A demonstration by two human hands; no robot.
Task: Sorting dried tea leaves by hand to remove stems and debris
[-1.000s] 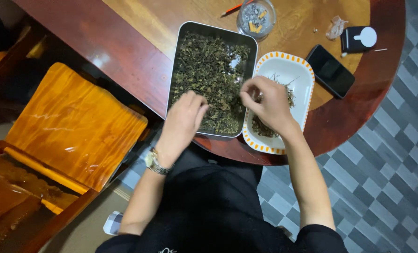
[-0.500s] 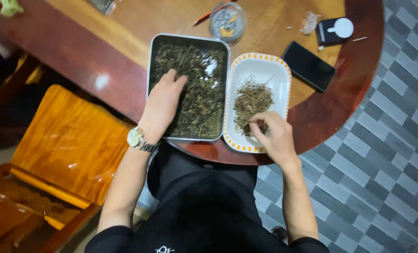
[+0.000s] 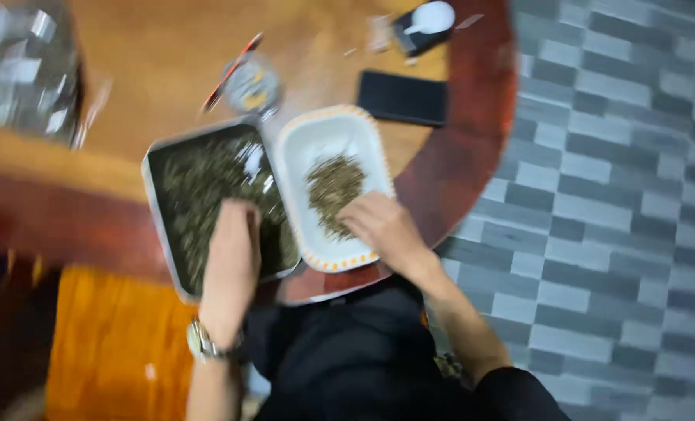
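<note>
Leftmost, an orange chair [image 3: 117, 343] is standing below the desk [image 3: 168, 62]. Next, the left hand [image 3: 230, 253], a watch [image 3: 203, 341] on its wrist, is lying flat and open on the dried leaves [image 3: 199, 183] filling the metal tray [image 3: 154, 210], gripping nothing that shows. Beside the tray, a white plate [image 3: 324, 136] is carrying a smaller heap [image 3: 333, 187]; the right hand [image 3: 382, 226] is resting at its near edge, fingers curled into the heap, though blur is hiding any pinch. Farther right, a dark phone [image 3: 403, 97] is lying on the desk.
</note>
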